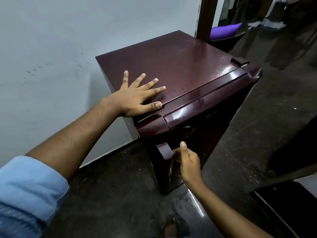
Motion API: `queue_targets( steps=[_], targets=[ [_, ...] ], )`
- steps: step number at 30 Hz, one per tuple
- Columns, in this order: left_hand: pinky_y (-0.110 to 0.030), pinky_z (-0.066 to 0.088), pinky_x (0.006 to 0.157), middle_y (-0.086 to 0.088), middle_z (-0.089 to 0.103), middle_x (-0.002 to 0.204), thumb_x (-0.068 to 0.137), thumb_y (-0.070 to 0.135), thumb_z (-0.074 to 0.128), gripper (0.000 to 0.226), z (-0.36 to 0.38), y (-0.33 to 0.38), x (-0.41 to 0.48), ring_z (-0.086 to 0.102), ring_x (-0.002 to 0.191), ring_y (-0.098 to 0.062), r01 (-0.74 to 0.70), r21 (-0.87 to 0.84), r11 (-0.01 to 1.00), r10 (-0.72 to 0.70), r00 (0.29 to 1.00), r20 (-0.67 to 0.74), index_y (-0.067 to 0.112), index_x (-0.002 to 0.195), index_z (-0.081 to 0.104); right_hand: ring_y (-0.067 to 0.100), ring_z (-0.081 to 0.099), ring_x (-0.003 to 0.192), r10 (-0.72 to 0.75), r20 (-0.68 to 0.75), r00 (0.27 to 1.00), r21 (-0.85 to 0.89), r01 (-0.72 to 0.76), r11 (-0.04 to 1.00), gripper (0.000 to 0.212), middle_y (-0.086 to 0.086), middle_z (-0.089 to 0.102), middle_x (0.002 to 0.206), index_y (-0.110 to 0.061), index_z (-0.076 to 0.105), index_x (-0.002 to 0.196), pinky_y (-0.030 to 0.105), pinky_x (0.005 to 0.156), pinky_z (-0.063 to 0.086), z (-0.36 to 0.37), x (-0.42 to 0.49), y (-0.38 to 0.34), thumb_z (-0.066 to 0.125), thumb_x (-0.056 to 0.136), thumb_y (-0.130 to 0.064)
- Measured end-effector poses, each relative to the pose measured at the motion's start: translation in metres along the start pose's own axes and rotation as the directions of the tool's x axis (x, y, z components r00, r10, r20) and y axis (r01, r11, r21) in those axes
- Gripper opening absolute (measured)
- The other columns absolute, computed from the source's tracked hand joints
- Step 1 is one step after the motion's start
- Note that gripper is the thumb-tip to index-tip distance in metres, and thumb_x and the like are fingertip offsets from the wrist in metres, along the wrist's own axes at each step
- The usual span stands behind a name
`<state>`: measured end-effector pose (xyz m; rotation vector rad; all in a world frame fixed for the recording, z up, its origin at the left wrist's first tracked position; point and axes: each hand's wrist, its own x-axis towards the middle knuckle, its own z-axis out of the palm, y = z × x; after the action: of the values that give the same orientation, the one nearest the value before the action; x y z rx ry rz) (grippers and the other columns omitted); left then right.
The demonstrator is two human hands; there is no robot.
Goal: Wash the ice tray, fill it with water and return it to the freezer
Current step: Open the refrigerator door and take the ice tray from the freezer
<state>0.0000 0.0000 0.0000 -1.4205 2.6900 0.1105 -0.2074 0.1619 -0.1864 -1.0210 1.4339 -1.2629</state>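
A small maroon fridge (180,66) stands against the pale wall, seen from above. My left hand (137,98) lies flat on its top near the front left corner, fingers spread. My right hand (187,162) is lower, at the front of the fridge door (214,121), with its fingers curled round the pale door handle (165,151) and the thumb pointing up. The door looks closed. No ice tray is in view.
A dark speckled floor (257,134) spreads to the right and front. A brown door frame (205,16) and something purple (224,30) sit behind the fridge. A dark flat object (288,203) juts in at the lower right. My foot (170,229) shows at the bottom.
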Motion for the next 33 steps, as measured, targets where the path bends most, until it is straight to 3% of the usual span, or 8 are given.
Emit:
queue_targets(
  steps=[2, 4, 7, 11, 14, 21, 24, 33],
  targets=[
    [-0.072, -0.026, 0.116, 0.014, -0.004, 0.177, 0.082, 0.096, -0.004, 0.09, 0.001, -0.005, -0.001, -0.018, 0.162, -0.025, -0.016, -0.032, 0.999, 0.016, 1.0, 0.016, 0.057, 0.163, 0.003, 0.019, 0.055, 0.06, -0.013, -0.002, 1.0, -0.01, 0.013, 1.0, 0.077, 0.016, 0.062, 0.063, -0.013, 0.077, 0.081, 0.042, 0.059, 0.047, 0.01, -0.003, -0.005, 0.038, 0.095, -0.078],
    [-0.072, -0.026, 0.116, 0.015, -0.006, 0.177, 0.087, 0.093, 0.002, 0.083, 0.009, -0.012, 0.002, -0.018, 0.162, -0.025, -0.008, -0.054, 0.999, 0.009, 1.0, 0.012, 0.058, 0.163, 0.004, 0.019, 0.045, 0.058, -0.035, -0.014, 0.999, 0.014, 0.035, 0.999, 0.094, 0.008, 0.051, 0.059, 0.002, 0.063, 0.073, 0.044, 0.056, 0.04, 0.02, -0.005, -0.005, 0.038, 0.09, -0.086],
    [-0.072, -0.023, 0.119, 0.014, -0.008, 0.177, 0.097, 0.084, 0.017, 0.072, 0.018, -0.019, 0.004, -0.018, 0.163, -0.025, -0.015, -0.085, 0.996, 0.018, 0.999, 0.028, 0.058, 0.163, 0.003, 0.039, 0.05, 0.058, -0.074, 0.009, 0.997, 0.017, 0.073, 0.997, 0.101, 0.022, 0.057, 0.063, 0.009, 0.056, 0.072, 0.051, 0.06, 0.044, 0.032, -0.006, -0.004, 0.038, 0.09, -0.088],
    [-0.071, -0.016, 0.122, 0.014, -0.009, 0.177, 0.095, 0.084, 0.015, 0.072, 0.026, -0.024, 0.004, -0.016, 0.163, -0.025, -0.03, -0.098, 0.995, 0.03, 1.0, -0.004, 0.059, 0.162, 0.002, 0.033, 0.07, 0.072, -0.045, 0.065, 0.997, 0.06, 0.041, 0.997, 0.08, 0.015, 0.074, 0.072, -0.002, 0.073, 0.071, 0.041, 0.074, 0.054, 0.037, -0.005, -0.004, 0.038, 0.098, -0.068],
    [-0.069, -0.011, 0.125, 0.013, -0.007, 0.177, 0.097, 0.083, 0.013, 0.07, 0.028, -0.028, 0.004, -0.009, 0.164, -0.024, -0.035, -0.101, 0.994, 0.032, 0.999, -0.029, 0.06, 0.162, 0.002, 0.03, 0.066, 0.068, -0.056, 0.107, 0.993, 0.062, 0.05, 0.997, 0.079, 0.016, 0.07, 0.068, -0.002, 0.068, 0.067, 0.043, 0.074, 0.052, 0.042, -0.003, -0.003, 0.035, 0.102, -0.064],
    [-0.067, -0.008, 0.127, 0.014, -0.002, 0.177, 0.094, 0.088, 0.018, 0.073, 0.036, -0.031, 0.002, -0.005, 0.164, -0.021, -0.017, -0.132, 0.991, 0.009, 0.998, -0.065, 0.061, 0.161, 0.007, 0.028, 0.061, 0.063, -0.07, 0.109, 0.992, 0.047, 0.066, 0.997, 0.083, 0.019, 0.063, 0.064, -0.006, 0.063, 0.064, 0.043, 0.069, 0.048, 0.046, -0.006, 0.004, 0.038, 0.098, -0.078],
    [-0.064, -0.008, 0.128, 0.015, 0.0, 0.177, 0.095, 0.087, 0.02, 0.072, 0.036, -0.032, 0.003, -0.004, 0.164, -0.02, -0.01, -0.137, 0.99, -0.001, 0.997, -0.079, 0.062, 0.161, 0.008, 0.027, 0.059, 0.062, -0.067, 0.089, 0.994, 0.052, 0.062, 0.997, 0.08, 0.021, 0.062, 0.063, -0.003, 0.061, 0.063, 0.039, 0.068, 0.047, 0.048, -0.004, 0.003, 0.038, 0.1, -0.071],
    [-0.06, -0.006, 0.129, 0.016, 0.001, 0.177, 0.096, 0.085, 0.017, 0.068, 0.035, -0.028, 0.004, -0.002, 0.164, -0.018, 0.013, -0.149, 0.989, -0.025, 0.997, -0.077, 0.063, 0.16, 0.01, 0.021, 0.055, 0.055, -0.048, -0.016, 0.999, 0.065, 0.048, 0.997, 0.07, 0.006, 0.059, 0.055, -0.013, 0.06, 0.059, 0.037, 0.061, 0.043, 0.053, -0.009, 0.0, 0.04, 0.093, -0.071]
  ],
)
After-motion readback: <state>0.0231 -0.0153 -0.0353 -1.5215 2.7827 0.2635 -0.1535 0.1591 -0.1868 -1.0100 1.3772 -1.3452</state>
